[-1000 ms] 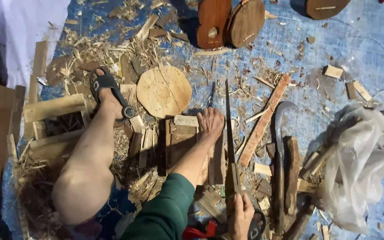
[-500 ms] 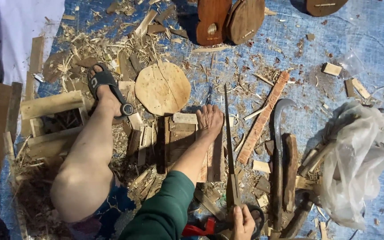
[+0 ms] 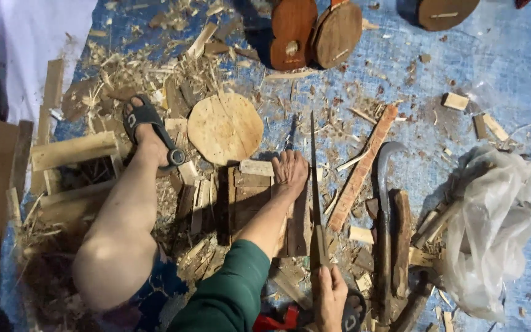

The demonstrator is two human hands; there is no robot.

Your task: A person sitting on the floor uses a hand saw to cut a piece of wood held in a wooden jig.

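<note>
Nearest, the right hand (image 3: 329, 295) is clamped on a long blade's (image 3: 314, 184) handle. Left of the blade, the left hand (image 3: 289, 172) lies flat on stacked wood pieces (image 3: 250, 197). Beyond them lies a round disc (image 3: 225, 128), apparently roughly shaped already; shavings surround it.

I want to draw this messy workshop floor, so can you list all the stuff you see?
Round wooden disc: one, pale tan, floor centre.
Long blade: one, dark, upright beside the wood block.
Wood block: one, brown, under left hand.
Curved sickle: one, grey, right of blade.
Reddish strip: one, slanted.
Rounded wooden bodies: two, red-brown, top.
Plastic bag: one, clear, right.
Blue tarp: one.
Sandal: one, black, on foot.
Left hand: on block.
Right hand: gripping blade handle.
</note>
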